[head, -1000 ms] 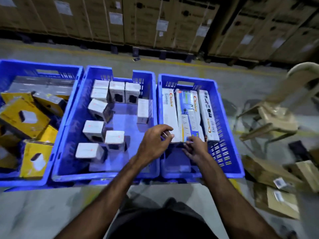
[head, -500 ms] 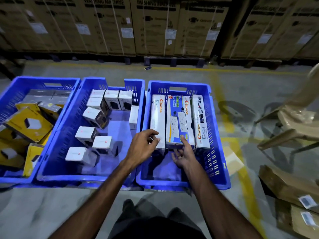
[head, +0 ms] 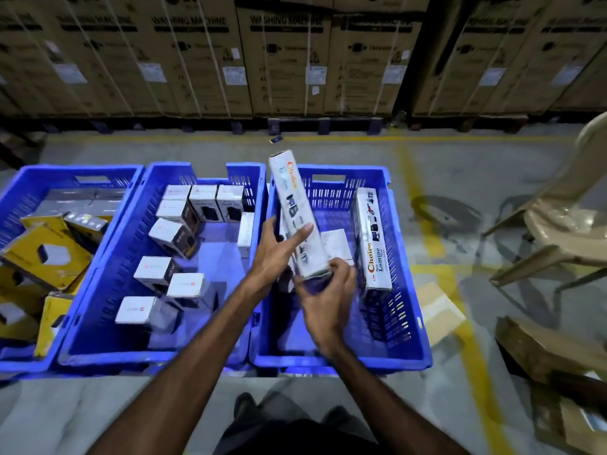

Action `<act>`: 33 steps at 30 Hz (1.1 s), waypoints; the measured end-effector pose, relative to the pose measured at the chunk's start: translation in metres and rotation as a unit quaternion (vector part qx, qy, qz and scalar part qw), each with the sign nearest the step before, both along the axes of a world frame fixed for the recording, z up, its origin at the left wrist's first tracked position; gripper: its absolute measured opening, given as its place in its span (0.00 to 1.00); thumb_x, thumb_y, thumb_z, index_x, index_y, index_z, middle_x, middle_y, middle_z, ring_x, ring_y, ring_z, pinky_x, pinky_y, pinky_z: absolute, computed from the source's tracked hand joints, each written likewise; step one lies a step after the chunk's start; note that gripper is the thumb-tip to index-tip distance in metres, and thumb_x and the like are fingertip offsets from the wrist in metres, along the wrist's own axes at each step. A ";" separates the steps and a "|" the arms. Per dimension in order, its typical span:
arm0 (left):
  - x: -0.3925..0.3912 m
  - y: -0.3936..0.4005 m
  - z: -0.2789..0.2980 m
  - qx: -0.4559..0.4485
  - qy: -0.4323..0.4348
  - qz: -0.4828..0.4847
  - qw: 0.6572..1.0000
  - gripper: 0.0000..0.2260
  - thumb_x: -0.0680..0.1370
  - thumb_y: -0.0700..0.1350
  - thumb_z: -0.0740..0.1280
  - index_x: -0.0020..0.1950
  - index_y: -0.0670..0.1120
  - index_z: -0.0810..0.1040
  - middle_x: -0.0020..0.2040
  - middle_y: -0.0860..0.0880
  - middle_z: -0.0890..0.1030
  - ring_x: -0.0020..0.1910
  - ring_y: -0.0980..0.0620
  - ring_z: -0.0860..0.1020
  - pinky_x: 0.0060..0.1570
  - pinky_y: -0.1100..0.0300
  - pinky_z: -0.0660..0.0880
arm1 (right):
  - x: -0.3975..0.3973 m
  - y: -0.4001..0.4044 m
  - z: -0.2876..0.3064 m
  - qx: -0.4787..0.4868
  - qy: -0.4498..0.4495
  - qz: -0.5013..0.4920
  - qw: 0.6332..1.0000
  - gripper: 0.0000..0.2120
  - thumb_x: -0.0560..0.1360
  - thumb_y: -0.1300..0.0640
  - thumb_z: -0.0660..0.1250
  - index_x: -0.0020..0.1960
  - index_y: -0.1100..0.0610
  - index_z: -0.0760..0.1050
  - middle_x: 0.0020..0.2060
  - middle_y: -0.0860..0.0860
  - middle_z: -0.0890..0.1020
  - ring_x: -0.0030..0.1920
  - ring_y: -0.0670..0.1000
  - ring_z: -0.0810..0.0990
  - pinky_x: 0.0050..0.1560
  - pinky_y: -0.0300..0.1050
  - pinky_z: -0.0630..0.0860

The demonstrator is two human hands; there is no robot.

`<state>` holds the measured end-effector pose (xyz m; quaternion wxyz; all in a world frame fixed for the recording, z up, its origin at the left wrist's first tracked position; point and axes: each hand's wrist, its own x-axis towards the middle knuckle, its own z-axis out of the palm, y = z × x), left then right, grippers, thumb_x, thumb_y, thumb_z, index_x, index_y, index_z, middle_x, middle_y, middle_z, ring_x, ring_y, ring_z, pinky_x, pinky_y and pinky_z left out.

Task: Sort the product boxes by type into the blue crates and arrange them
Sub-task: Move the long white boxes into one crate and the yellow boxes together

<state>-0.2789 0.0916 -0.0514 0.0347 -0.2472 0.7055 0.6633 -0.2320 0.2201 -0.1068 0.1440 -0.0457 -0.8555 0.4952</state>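
Right hand: You are cupping your right hand (head: 325, 290) under the near end of the long white "Choice" carton (head: 297, 218), fingers curled round its lower corner.
Left hand: You are bracing your left hand (head: 279, 254) against the carton's left side, forefinger lying straight across its printed face, thumb behind it; the hand is holding the carton, not released.
Held carton: You are keeping it tilted, far end raised, above the right blue plastic crate (head: 404, 353), clear of the crate floor.
Step in hand: By the look of it, you are rearranging the long cartons inside this crate, with one lifted out of its row.
Crate contents: A second long "Choice Lumino" carton (head: 372, 238) is lying along the right wall; something pale is showing beneath the held carton, too hidden to name.
Next move: It probably calls for lowering the carton flat beside that one, edges parallel.
Middle crate: The middle blue crate (head: 98, 353) is holding small white cube boxes (head: 184, 284), some loose, some lined up.
Far left: The left blue crate (head: 19, 185) is carrying yellow cardboard boxes (head: 46, 254).
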 end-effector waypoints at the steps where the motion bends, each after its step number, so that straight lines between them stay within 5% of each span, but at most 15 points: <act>1: -0.004 -0.001 0.006 0.014 0.008 0.012 1.000 0.50 0.63 0.70 0.79 0.78 0.56 0.62 0.66 0.53 0.82 0.60 0.52 0.83 0.60 0.47 0.81 | 0.003 -0.001 -0.001 0.046 0.005 0.025 0.999 0.30 0.65 0.47 0.82 0.60 0.53 0.71 0.56 0.50 0.74 0.56 0.53 0.73 0.56 0.45 0.69; 4: -0.016 -0.007 0.016 0.019 0.013 0.031 0.999 0.43 0.68 0.50 0.84 0.75 0.50 0.62 0.61 0.54 0.82 0.56 0.55 0.83 0.51 0.58 0.79 | 0.007 -0.001 -0.007 0.144 0.003 0.099 0.985 0.31 0.65 0.49 0.81 0.63 0.51 0.70 0.58 0.51 0.73 0.59 0.56 0.73 0.56 0.43 0.68; 7: -0.020 -0.015 0.012 -0.013 -0.006 0.033 0.999 0.45 0.65 0.35 0.82 0.76 0.51 0.63 0.60 0.48 0.84 0.55 0.48 0.84 0.53 0.47 0.83 | 0.003 0.003 -0.004 0.163 0.026 0.154 0.974 0.27 0.70 0.47 0.78 0.64 0.50 0.71 0.60 0.49 0.72 0.61 0.54 0.72 0.56 0.44 0.71; 10: -0.021 -0.029 0.003 -0.018 0.028 0.058 0.998 0.43 0.60 0.37 0.78 0.73 0.52 0.68 0.58 0.49 0.86 0.54 0.47 0.86 0.55 0.40 0.83 | -0.010 0.018 -0.011 0.123 0.022 0.214 0.969 0.21 0.74 0.46 0.74 0.63 0.50 0.74 0.60 0.48 0.71 0.60 0.51 0.75 0.57 0.44 0.74; 13: -0.018 -0.042 0.008 -0.028 0.066 0.070 0.995 0.38 0.66 0.30 0.77 0.74 0.46 0.70 0.61 0.49 0.85 0.54 0.51 0.86 0.55 0.47 0.84 | -0.033 0.041 -0.031 0.099 -0.035 0.161 0.981 0.13 0.76 0.51 0.73 0.59 0.51 0.77 0.56 0.49 0.75 0.55 0.53 0.79 0.58 0.50 0.77; 19: -0.004 -0.060 0.010 -0.023 0.104 0.064 0.992 0.32 0.71 0.26 0.73 0.73 0.44 0.72 0.63 0.49 0.85 0.59 0.51 0.85 0.56 0.52 0.83 | -0.097 0.051 -0.043 0.229 -0.175 0.158 0.944 0.26 0.77 0.60 0.68 0.74 0.57 0.68 0.69 0.59 0.71 0.65 0.63 0.76 0.63 0.55 0.75; 26: 0.019 -0.059 0.009 -0.028 0.103 0.085 0.991 0.40 0.72 0.29 0.75 0.79 0.52 0.67 0.66 0.51 0.81 0.58 0.53 0.85 0.49 0.53 0.85 | -0.132 0.015 -0.058 0.370 -0.268 0.163 0.874 0.35 0.74 0.55 0.77 0.74 0.52 0.62 0.70 0.61 0.67 0.67 0.65 0.74 0.57 0.58 0.78; 30: 0.026 -0.061 0.007 -0.031 0.097 0.091 0.991 0.40 0.72 0.30 0.76 0.79 0.53 0.67 0.68 0.51 0.80 0.60 0.51 0.84 0.55 0.46 0.84 | -0.135 0.012 -0.062 0.356 -0.235 0.131 0.895 0.30 0.75 0.52 0.75 0.71 0.52 0.65 0.68 0.61 0.68 0.67 0.65 0.72 0.54 0.58 0.78; 33: 0.027 -0.057 0.011 -0.026 0.096 0.087 0.991 0.40 0.73 0.30 0.76 0.80 0.53 0.66 0.67 0.53 0.80 0.58 0.56 0.84 0.52 0.51 0.84 | -0.137 0.014 -0.049 0.246 -0.174 0.077 0.950 0.27 0.75 0.45 0.71 0.70 0.51 0.68 0.67 0.57 0.71 0.62 0.61 0.74 0.55 0.58 0.79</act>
